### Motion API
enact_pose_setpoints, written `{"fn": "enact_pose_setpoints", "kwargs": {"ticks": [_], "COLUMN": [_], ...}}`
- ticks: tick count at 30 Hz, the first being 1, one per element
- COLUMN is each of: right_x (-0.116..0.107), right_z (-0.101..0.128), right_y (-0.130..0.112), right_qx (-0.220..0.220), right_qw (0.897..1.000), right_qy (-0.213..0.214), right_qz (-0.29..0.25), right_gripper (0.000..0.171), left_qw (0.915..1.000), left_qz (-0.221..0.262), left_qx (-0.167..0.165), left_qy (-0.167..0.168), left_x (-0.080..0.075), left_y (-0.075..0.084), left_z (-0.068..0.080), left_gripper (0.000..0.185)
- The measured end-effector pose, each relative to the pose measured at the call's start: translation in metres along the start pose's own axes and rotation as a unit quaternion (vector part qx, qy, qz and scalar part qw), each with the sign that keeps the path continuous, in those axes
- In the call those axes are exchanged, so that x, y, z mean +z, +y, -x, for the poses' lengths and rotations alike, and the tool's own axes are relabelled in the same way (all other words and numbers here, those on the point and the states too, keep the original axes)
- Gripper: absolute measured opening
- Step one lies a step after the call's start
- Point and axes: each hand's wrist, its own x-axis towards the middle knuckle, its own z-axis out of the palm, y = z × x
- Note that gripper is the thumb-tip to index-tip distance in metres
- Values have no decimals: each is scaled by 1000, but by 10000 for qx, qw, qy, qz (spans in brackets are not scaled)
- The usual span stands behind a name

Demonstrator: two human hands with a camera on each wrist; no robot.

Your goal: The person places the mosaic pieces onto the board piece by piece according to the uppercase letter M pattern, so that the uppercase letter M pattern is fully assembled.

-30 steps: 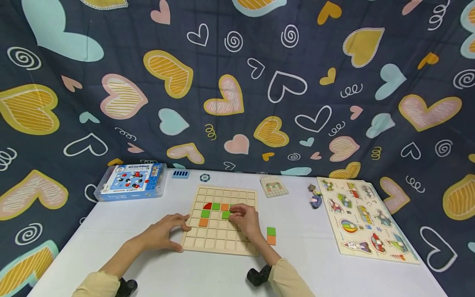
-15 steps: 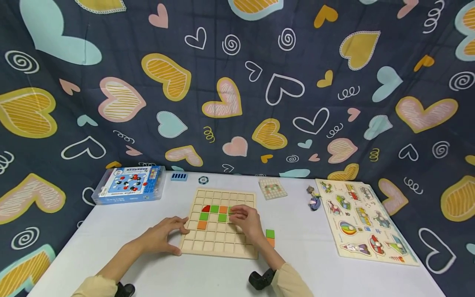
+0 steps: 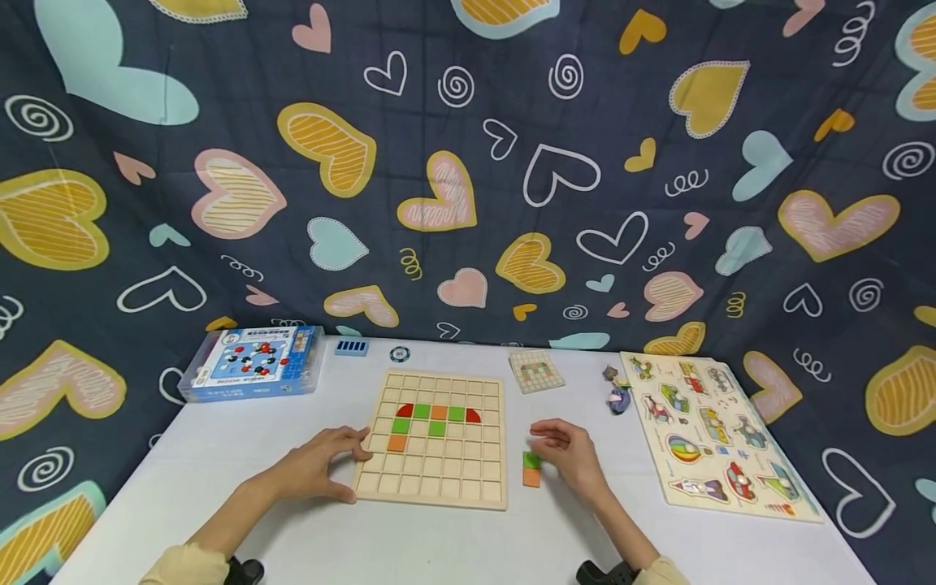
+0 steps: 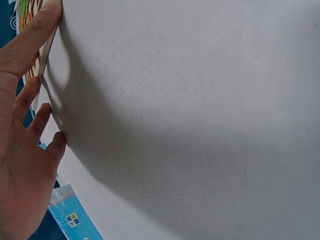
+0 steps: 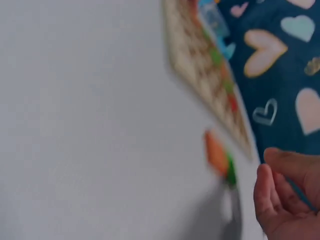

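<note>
A wooden grid board [image 3: 431, 467] lies mid-table with red, green and orange tiles [image 3: 439, 412] in its upper rows. My left hand [image 3: 322, 467] rests against the board's left edge, fingers relaxed. In the left wrist view the left hand [image 4: 25, 165] has its thumb on the board's thin edge [image 4: 46, 50]. My right hand [image 3: 566, 455] hovers to the right of the board, its loosely curled fingertips at a loose green tile [image 3: 530, 461] that lies above an orange tile [image 3: 531, 478]. The blurred right wrist view shows the right hand [image 5: 285, 200] holding nothing, a little apart from the green tile [image 5: 230, 171].
A blue boxed kit [image 3: 252, 361] sits back left, a small pattern card [image 3: 537, 370] behind the board. A wooden peg puzzle [image 3: 720, 431] fills the right side, a small figure [image 3: 617, 390] beside it. Heart-print cloth [image 3: 468, 162] hangs behind the white table [image 3: 219, 439].
My right hand left the board and moved right to the loose tiles. A green and a red tile now show in the row where it was. The left hand stayed put.
</note>
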Motion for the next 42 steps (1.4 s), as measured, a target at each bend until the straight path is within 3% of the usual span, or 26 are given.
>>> {"fn": "enact_pose_setpoints", "kwargs": {"ticks": [5,11,21,28,32,37,42], "right_x": [-19,-21,-11,-9,-12,-18,-20], "right_z": [7,8,3,0,-5,-13,-11], "right_y": [15,24,22,23,24,29,24], "right_qx": [-114,-354,-688,-599,-806,-987,-652], "right_qw": [9987,9948,9899,9908,9861,9775,9851], "right_qy": [-308,-749,-495,-491,-960,-1533,-1483], "right_qz": [391,589,1135,1106,1093,1065,572], "right_gripper": [25,28,27,25,32,28,28], "left_qw": [10000,10000,10000,9999,9999,9999,9999], "left_qz": [-33,7,41,28,69,94,89], "left_qx": [-18,-69,-68,-94,-88,-58,-37], "left_qy": [20,-20,-7,-27,-21,-33,-42], "left_x": [0,0,0,0,-1,-1,0], "left_y": [0,-1,0,-1,-1,1,2], "left_z": [0,-1,-1,-1,-1,0,0], "left_gripper": [45,45,46,45,45,45,45]}}
